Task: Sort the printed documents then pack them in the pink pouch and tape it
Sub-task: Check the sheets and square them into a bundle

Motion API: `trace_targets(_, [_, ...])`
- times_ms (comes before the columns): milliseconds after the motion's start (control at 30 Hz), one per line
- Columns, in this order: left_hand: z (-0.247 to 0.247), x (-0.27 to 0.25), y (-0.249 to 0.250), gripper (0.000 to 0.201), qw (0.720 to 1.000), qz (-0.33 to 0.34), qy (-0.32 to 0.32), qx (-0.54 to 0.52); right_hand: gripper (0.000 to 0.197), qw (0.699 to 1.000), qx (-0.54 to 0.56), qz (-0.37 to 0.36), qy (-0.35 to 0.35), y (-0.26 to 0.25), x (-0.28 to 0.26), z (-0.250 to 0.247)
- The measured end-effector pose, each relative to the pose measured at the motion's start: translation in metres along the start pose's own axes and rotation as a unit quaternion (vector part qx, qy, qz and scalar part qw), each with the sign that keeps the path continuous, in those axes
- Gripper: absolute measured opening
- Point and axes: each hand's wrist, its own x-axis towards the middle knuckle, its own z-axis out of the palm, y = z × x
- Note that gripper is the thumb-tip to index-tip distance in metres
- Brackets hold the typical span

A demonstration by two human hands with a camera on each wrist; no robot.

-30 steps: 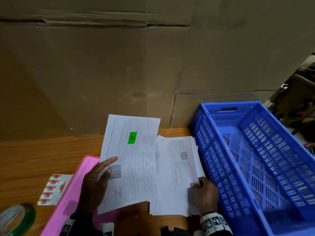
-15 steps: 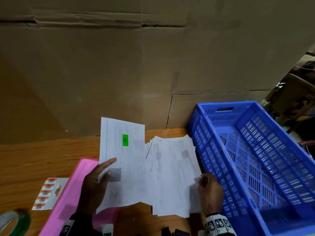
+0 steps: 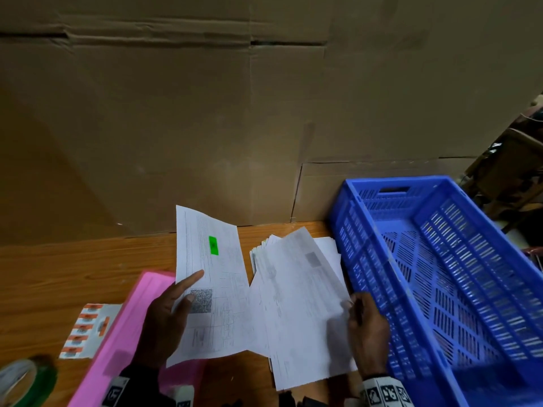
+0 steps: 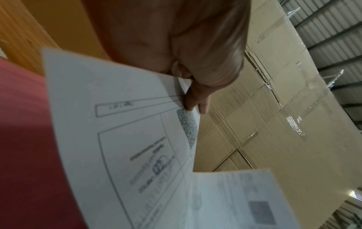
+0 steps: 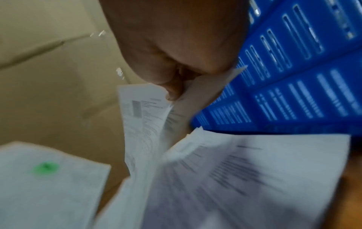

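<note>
The table [image 3: 73, 265] is glossy, wood-grained brown, backed by a wall of matte corrugated cardboard [image 3: 205, 127] with taped seams. On its right stands a blue crate [image 3: 440, 259] of rigid plastic, its walls and floor slotted in rows. The pouch [image 3: 129, 324] is a flat, smooth pink rectangle lying at the near left, partly under the left hand [image 3: 164, 321]. Left of it lie a sheet of orange-and-white labels [image 3: 85, 330] and, at the near edge, a green tape roll [image 3: 26, 383].

The left hand holds a thin white sheet [image 3: 217, 289] up over the pouch: thumb on its printed face beside a grey pixelated square, forefinger straight along its left edge, the other fingers hidden behind. The sheet carries fine tables and a bright green sticker.

The right hand [image 3: 367, 327] pinches the right edge of another printed sheet [image 3: 296, 304], raised and tilted above the loose stack [image 3: 326, 248] of papers lying just beside the crate.
</note>
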Motion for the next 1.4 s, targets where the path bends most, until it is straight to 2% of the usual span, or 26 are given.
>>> trace_targets(100, [0.000, 0.002, 0.000, 0.046, 1.000, -0.002, -0.011, -0.002, 0.022, 0.981, 0.179, 0.057, -0.049, -0.006, 0.012, -0.002])
trace_targets(200, [0.000, 0.004, 0.005, 0.044, 1.000, -0.015, -0.019, -0.003, 0.012, 0.939, 0.306, 0.118, -0.107, -0.017, 0.021, -0.005])
trace_targets(300, [-0.001, 0.005, 0.017, 0.041, 0.999, -0.027, -0.026, 0.002, 0.010, 0.900, 0.375, 0.157, -0.160, -0.042, 0.023, 0.001])
trace_targets(367, [-0.001, 0.004, 0.031, 0.044, 0.999, -0.029, -0.036, -0.006, 0.012, 0.888, 0.385, 0.158, -0.197, -0.053, 0.017, 0.015])
trace_targets(533, [-0.001, -0.001, 0.059, 0.041, 0.997, -0.053, -0.038, -0.033, 0.010, 0.905, 0.316, 0.121, -0.258, -0.069, -0.003, 0.049])
trace_targets(567, [-0.001, -0.002, 0.058, 0.049, 0.997, -0.053, -0.035, -0.033, 0.010, 0.906, 0.309, 0.114, -0.265, -0.074, -0.006, 0.053])
trace_targets(633, [-0.003, -0.006, 0.047, 0.083, 0.998, -0.051, -0.036, -0.021, 0.008, 0.905, 0.303, 0.107, -0.277, -0.080, -0.011, 0.057])
trace_targets(667, [-0.005, -0.009, 0.044, 0.086, 0.997, -0.056, -0.040, -0.031, 0.007, 0.904, 0.303, 0.106, -0.284, -0.082, -0.013, 0.059])
trace_targets(767, [-0.011, -0.014, 0.041, 0.059, 0.993, -0.078, -0.048, -0.069, 0.007, 0.901, 0.285, 0.105, -0.309, -0.076, -0.017, 0.066])
trace_targets(867, [-0.008, -0.016, 0.041, 0.045, 0.998, -0.066, 0.012, -0.012, 0.015, 0.911, 0.245, 0.104, -0.315, -0.071, -0.017, 0.068])
trace_targets(933, [-0.010, -0.015, 0.039, 0.050, 0.995, -0.067, 0.050, 0.052, 0.017, 0.929, 0.210, 0.106, -0.285, -0.062, -0.011, 0.064])
trace_targets(1000, [-0.017, -0.013, 0.038, 0.068, 0.995, -0.078, 0.049, 0.042, 0.017, 0.960, 0.124, 0.096, -0.231, -0.038, -0.001, 0.056])
trace_targets(1067, [-0.024, -0.011, 0.038, 0.091, 0.996, -0.067, 0.046, -0.040, 0.031, 0.978, -0.055, 0.070, -0.189, -0.006, 0.007, 0.047])
trace_targets(1133, [-0.031, -0.011, 0.039, 0.106, 0.994, -0.061, 0.055, -0.070, 0.058, 0.958, -0.196, 0.075, -0.197, 0.017, 0.007, 0.038])
trace_targets(1200, [-0.033, -0.010, 0.038, 0.108, 0.994, -0.056, 0.058, -0.074, 0.078, 0.950, -0.211, 0.104, -0.205, 0.029, 0.004, 0.034])
trace_targets(1233, [-0.034, -0.010, 0.038, 0.107, 0.994, -0.056, 0.058, -0.077, 0.081, 0.953, -0.206, 0.108, -0.195, 0.030, 0.002, 0.031])
trace_targets(1267, [-0.033, -0.010, 0.037, 0.105, 0.994, -0.055, 0.058, -0.080, 0.076, 0.960, -0.195, 0.101, -0.174, 0.032, 0.002, 0.030])
trace_targets(1400, [-0.030, -0.009, 0.037, 0.104, 0.995, -0.041, 0.055, -0.077, 0.028, 0.982, -0.137, 0.091, -0.089, 0.026, 0.001, 0.022])
